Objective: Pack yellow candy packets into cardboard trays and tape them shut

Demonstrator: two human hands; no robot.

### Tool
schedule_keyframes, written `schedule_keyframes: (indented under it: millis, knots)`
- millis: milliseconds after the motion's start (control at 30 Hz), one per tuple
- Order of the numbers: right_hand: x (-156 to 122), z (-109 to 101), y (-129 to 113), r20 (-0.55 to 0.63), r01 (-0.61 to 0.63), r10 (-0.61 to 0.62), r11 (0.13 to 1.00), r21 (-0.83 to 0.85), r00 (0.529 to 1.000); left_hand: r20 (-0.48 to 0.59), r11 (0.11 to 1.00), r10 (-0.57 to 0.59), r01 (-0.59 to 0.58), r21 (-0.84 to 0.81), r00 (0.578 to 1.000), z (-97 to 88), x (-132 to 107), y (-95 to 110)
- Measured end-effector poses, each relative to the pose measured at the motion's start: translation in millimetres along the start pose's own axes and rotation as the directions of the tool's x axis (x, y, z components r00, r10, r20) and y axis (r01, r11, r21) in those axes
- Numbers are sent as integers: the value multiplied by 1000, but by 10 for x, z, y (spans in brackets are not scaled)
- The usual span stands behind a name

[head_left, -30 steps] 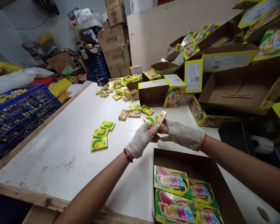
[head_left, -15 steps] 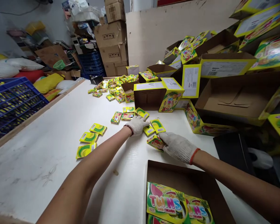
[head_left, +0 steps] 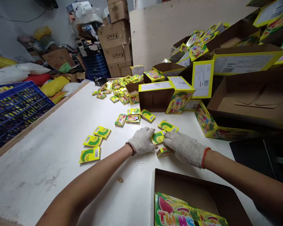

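While left hand (head_left: 142,141) lies spread at a yellow pack (head_left: 158,137), right hand (head_left: 185,147) overlapping it, right grip unclear.

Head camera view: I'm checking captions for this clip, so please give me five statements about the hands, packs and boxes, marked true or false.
1. The left hand and the right hand are both gloved. True.
2. The right hand's cuff is edged in blue. False: the edge is orange-red.
3. Three yellow packs form a group on the white table, to the left of the left hand. True.
4. The open box in the foreground holds nothing. False: Twins boxes lie inside it.
5. The left hand is inside a blue crate. False: it is over the table, beside a small pack.
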State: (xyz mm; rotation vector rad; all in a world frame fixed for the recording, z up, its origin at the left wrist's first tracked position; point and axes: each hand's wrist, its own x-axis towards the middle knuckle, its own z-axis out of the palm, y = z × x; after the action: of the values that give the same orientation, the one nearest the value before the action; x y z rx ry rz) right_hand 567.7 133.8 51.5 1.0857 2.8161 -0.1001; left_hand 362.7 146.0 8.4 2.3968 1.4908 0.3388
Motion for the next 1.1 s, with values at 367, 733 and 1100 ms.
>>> schedule_keyframes:
  millis: [367, 733, 1100]
  knots:
    - [191, 73, 12, 37, -152, 147, 969, 195, 988, -101, 983, -170, 176, 60, 980, -269, 208, -415]
    - [412, 41, -79, -89, -17, 43, 961, 277, 995, -58, 936, -351, 351, 0, 935, -263, 169, -487]
    - [527, 57, -131, 54, -264, 279, 806, 529, 959, -280, 731, -682, 634, -253, 675, -510, 10, -938]
